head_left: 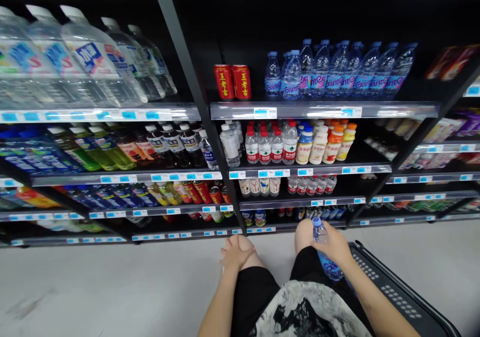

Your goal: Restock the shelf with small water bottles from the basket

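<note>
My right hand is closed around a clear water bottle with a blue cap and blue label, held upright beside my right knee. My left hand rests on my left knee with its fingers curled and nothing in it. I am crouched low in front of black store shelves. On the upper shelf stands a row of matching blue-labelled water bottles, with two red cans to their left.
A dark shopping basket sits on the grey floor by my right arm. Lower shelves hold red-capped water bottles, yoghurt drinks and tea bottles. Large water jugs fill the top left shelf.
</note>
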`<state>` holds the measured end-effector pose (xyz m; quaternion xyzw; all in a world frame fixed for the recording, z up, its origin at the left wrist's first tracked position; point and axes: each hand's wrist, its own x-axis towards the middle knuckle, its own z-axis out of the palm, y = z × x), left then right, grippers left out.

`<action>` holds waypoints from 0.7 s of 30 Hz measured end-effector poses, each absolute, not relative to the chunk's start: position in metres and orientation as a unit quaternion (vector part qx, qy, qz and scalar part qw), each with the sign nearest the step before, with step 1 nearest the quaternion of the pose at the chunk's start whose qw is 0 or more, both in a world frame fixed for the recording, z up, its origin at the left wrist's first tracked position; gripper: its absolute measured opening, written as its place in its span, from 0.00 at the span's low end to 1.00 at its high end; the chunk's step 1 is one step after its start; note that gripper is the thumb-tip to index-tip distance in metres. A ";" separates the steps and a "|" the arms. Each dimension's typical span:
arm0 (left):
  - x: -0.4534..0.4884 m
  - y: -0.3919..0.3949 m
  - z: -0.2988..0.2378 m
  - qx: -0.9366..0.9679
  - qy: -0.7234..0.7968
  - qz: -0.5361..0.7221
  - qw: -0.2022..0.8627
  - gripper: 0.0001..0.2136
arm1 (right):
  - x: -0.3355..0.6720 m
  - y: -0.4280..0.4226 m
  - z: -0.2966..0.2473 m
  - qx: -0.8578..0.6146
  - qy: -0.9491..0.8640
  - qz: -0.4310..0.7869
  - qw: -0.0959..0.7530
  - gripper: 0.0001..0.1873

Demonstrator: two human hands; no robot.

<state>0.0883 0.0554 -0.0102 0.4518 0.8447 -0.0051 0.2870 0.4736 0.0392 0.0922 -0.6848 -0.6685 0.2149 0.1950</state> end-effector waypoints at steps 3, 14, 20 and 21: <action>0.086 0.066 -0.014 0.435 0.852 0.010 0.291 0.52 | 0.476 0.040 0.093 -0.701 -0.667 0.196 0.159 0.31; 0.071 0.094 -0.022 0.376 0.896 0.019 0.235 0.36 | 0.523 0.049 0.082 -0.637 -0.723 0.189 0.191 0.33; 0.056 0.095 -0.023 0.421 0.869 0.013 0.261 0.36 | 0.539 0.074 0.133 -0.583 -0.737 0.044 0.339 0.26; 0.054 0.097 -0.023 0.427 0.864 0.015 0.268 0.36 | 0.537 0.081 0.153 -0.566 -0.735 0.005 0.373 0.27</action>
